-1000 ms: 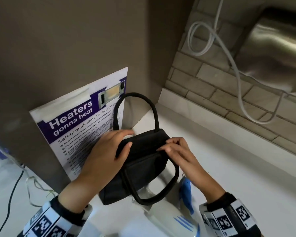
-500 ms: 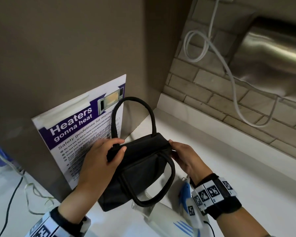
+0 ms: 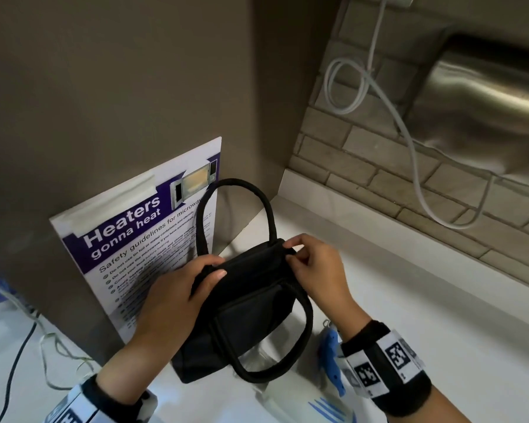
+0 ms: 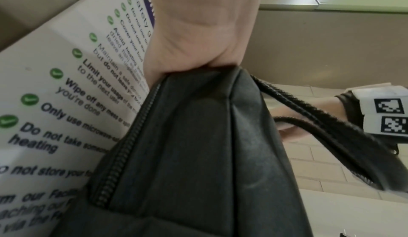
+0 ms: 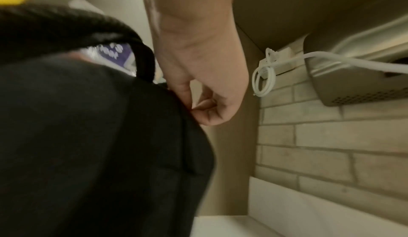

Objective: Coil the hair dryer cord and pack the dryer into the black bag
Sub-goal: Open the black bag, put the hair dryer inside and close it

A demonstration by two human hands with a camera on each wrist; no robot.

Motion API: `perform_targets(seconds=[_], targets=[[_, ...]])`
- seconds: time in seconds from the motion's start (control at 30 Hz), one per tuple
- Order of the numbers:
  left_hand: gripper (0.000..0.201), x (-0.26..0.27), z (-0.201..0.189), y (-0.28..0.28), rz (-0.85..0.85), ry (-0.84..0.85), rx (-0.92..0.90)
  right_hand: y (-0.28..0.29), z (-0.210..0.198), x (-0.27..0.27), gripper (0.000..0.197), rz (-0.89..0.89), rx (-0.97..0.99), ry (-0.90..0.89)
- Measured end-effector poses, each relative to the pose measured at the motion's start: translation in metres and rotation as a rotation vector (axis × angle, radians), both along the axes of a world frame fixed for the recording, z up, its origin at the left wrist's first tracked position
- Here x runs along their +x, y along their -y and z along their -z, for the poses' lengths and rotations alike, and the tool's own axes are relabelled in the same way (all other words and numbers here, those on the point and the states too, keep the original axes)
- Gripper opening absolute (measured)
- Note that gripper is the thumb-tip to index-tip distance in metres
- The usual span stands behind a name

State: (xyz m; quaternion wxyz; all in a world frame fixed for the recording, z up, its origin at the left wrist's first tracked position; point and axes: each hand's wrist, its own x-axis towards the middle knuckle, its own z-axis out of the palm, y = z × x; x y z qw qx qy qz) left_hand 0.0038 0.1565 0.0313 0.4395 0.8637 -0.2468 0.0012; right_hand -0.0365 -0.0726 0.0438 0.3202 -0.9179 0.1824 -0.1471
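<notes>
The black bag [image 3: 251,303] with two loop handles is held just above the white counter [image 3: 409,300]. My left hand [image 3: 208,276] grips the left end of its top edge. My right hand [image 3: 290,251] pinches the right end of that edge between thumb and fingers. The bag's top looks closed. In the left wrist view the bag [image 4: 198,153] hangs below my palm, with a side zipper showing. The right wrist view shows my fingertips [image 5: 198,108] pinching the bag [image 5: 88,144]. A white and blue appliance [image 3: 290,401], apparently the hair dryer, lies under the bag, mostly hidden.
A "Heaters gonna heat" poster [image 3: 129,239] is taped to the brown panel just behind the bag. A white cable [image 3: 409,141] loops down the brick wall beside a steel wall unit [image 3: 486,117]. A thin black cord [image 3: 16,361] runs at far left.
My right hand has slid from the top of the bag to its right end and now pinches there. The left hand keeps its grip, and the bag has shifted slightly.
</notes>
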Motion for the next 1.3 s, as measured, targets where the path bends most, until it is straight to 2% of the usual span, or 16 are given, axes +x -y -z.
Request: perform_targets(seconds=[0.13,0.2,0.3,0.4,0.6,0.73,0.87,0.9,0.97,1.07,1.13,1.17,1.23,1.27,1.3], targets=[[0.018,-0.001,-0.001,0.001,-0.011,-0.047,-0.068,-0.023,-0.007,-0.005,0.019,-0.056,0.229,0.021],[0.018,-0.002,-0.003,0.002,-0.012,-0.079,-0.133,-0.03,-0.01,-0.009,0.018,-0.06,0.256,0.027],[0.019,-0.007,-0.005,0.007,-0.031,-0.108,-0.205,-0.053,-0.019,-0.019,0.019,-0.153,0.101,0.084],[0.021,-0.003,-0.002,0.01,-0.066,-0.208,-0.328,-0.081,-0.026,-0.033,0.019,-0.312,0.043,0.183],[0.019,-0.004,-0.015,0.016,0.02,-0.382,-0.583,-0.116,-0.023,-0.059,0.011,-0.574,-0.208,0.259],[0.019,0.004,-0.013,0.018,0.01,-0.448,-0.574,-0.118,-0.005,-0.063,0.017,-0.611,-0.423,0.405],[0.018,0.004,-0.016,0.023,0.054,-0.475,-0.614,-0.123,0.023,-0.065,0.03,-0.596,-0.697,0.426],[0.018,0.004,-0.016,0.024,0.071,-0.497,-0.632,-0.124,0.029,-0.065,0.032,-0.584,-0.722,0.415],[0.033,0.006,-0.014,0.025,0.101,-0.523,-0.642,-0.125,0.035,-0.067,0.03,-0.573,-0.766,0.376],[0.039,0.01,-0.012,0.027,0.101,-0.52,-0.613,-0.116,0.02,-0.07,0.012,-0.567,-0.781,0.247],[0.025,0.013,-0.014,0.026,0.075,-0.494,-0.582,-0.106,0.004,-0.074,0.026,-0.493,-0.744,0.169],[0.018,0.015,-0.014,0.026,0.061,-0.477,-0.571,-0.1,-0.002,-0.076,0.041,-0.451,-0.741,0.096],[0.017,0.02,-0.01,0.023,0.05,-0.461,-0.551,-0.085,-0.007,-0.079,0.074,-0.368,-0.781,-0.082],[0.018,0.022,-0.008,0.023,0.048,-0.447,-0.526,-0.077,-0.008,-0.081,0.076,-0.34,-0.793,-0.144],[0.019,0.024,-0.005,0.022,0.037,-0.421,-0.494,-0.071,-0.009,-0.085,0.069,-0.326,-0.81,-0.172]])
